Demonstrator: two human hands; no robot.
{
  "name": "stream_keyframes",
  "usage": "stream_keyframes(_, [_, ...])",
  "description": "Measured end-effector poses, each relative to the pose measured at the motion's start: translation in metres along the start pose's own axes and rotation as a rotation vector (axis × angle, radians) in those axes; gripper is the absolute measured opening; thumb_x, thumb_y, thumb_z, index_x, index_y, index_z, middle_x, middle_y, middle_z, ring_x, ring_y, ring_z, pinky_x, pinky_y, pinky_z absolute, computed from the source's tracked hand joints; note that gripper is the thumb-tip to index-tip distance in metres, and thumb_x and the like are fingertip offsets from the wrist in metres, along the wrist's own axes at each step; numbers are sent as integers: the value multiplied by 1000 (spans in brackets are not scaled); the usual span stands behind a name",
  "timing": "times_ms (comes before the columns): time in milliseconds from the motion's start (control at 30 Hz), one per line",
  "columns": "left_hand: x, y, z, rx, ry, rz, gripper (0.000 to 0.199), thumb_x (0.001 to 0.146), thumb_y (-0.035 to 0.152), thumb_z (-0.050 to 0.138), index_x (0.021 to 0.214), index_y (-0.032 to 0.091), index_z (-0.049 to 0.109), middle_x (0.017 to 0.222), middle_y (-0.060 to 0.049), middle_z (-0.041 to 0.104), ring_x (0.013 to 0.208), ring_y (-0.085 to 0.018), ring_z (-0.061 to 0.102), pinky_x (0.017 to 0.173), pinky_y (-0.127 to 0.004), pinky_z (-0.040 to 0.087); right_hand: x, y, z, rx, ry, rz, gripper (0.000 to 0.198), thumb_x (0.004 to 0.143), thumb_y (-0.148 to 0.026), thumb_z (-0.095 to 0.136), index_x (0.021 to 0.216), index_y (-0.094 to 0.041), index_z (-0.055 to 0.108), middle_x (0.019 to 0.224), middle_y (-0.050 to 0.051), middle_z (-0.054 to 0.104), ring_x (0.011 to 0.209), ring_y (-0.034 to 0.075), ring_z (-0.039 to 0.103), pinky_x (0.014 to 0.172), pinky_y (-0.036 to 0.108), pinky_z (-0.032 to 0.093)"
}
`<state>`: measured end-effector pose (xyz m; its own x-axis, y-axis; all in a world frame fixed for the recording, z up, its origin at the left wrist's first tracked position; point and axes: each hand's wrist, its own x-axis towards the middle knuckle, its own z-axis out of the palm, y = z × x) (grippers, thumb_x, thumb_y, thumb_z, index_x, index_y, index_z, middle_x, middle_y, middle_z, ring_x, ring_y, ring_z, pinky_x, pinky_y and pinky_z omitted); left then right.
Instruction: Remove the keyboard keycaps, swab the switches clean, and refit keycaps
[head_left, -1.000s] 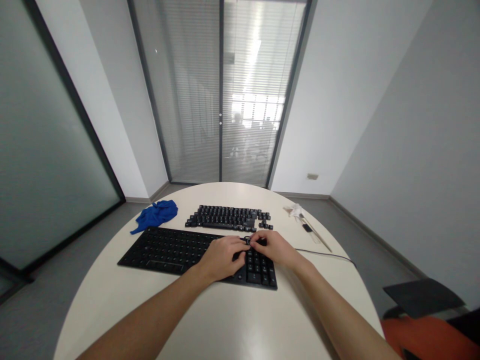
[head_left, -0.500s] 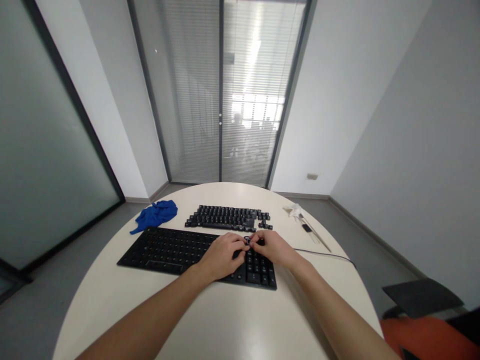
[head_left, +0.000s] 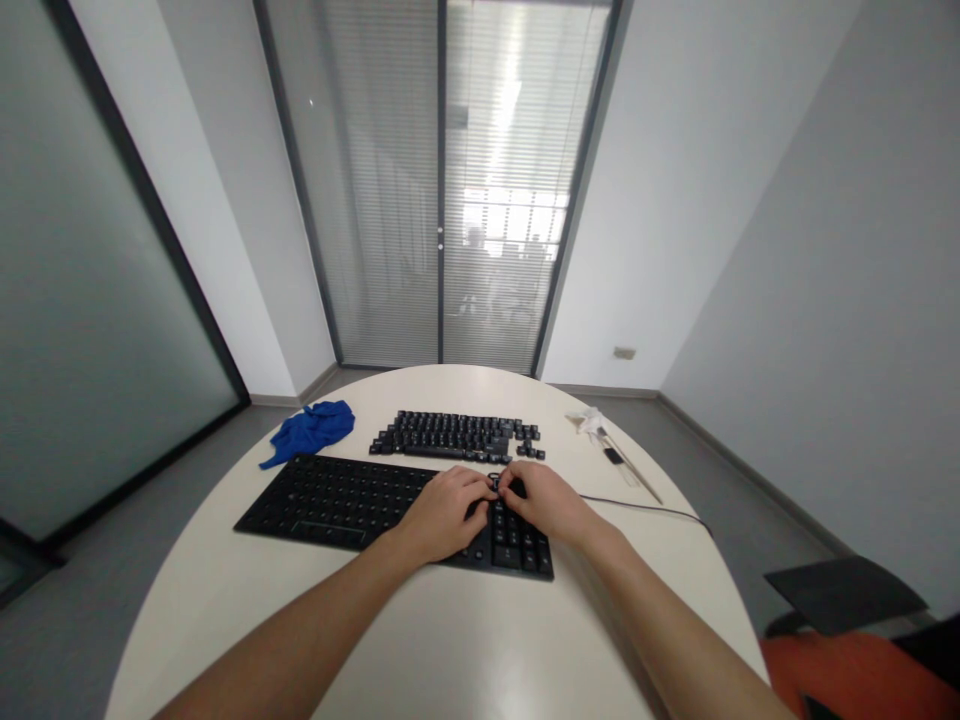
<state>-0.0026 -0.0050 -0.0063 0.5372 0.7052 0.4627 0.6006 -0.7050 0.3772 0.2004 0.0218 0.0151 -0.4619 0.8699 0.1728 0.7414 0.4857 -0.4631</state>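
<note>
A black keyboard (head_left: 341, 497) lies across the table in front of me. Most of its left and middle part is stripped of keycaps, while the number pad at its right end still carries keys. Above the number pad, my left hand (head_left: 448, 512) rests on the keyboard with its fingers bent together. My right hand (head_left: 551, 497) meets it there, thumb and forefinger pinched. Between the fingertips shows a small dark ring-shaped piece (head_left: 494, 479), too small to name. Behind the keyboard, loose black keycaps (head_left: 450, 434) lie in rows in keyboard order.
A crumpled blue cloth (head_left: 312, 430) lies at the table's left edge. On the right are a white brush-like thing (head_left: 589, 420), a thin stick (head_left: 634, 468) and a small black piece (head_left: 613, 456). A cable (head_left: 652, 509) runs rightward. An orange chair (head_left: 847, 670) stands at right.
My right hand has shifted very slightly, its thumb and forefinger still together. My left hand and the keyboard have stayed in place.
</note>
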Motion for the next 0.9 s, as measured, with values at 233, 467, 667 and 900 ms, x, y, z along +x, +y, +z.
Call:
stream_keyframes(233, [-1,-4,2,-96,61,-199,29,84,6,47,104,21,61,107,-5,68,103,-22,62,94,-37,49,-8,-13,-5,-60,11,-209,16,83,-29,69,96,-21,66,99,7,68,97,24,60,88,35,45])
stream_keyframes(467, [4,0,0,-110,32,-186,30,82,7,47,104,21,61,106,-6,68,103,-23,62,95,-37,49,-10,-7,-12,-11,-93,-129,32,67,-17,75,97,-19,65,106,8,61,103,26,56,92,37,45])
stream_keyframes(667, [2,8,-6,-43,-72,-24,32,85,21,60,117,18,60,118,-9,66,112,-26,59,104,-42,46,-20,22,-43,-2,-217,12,42,64,-14,73,105,-18,66,108,8,61,105,27,56,94,38,45])
stream_keyframes(900, [0,9,-5,7,-178,88,50,87,31,65,134,19,52,138,-10,56,131,-27,47,115,-45,36,-9,57,-37,49,29,93,18,87,-28,56,94,-19,70,92,6,72,85,22,65,79,33,49])
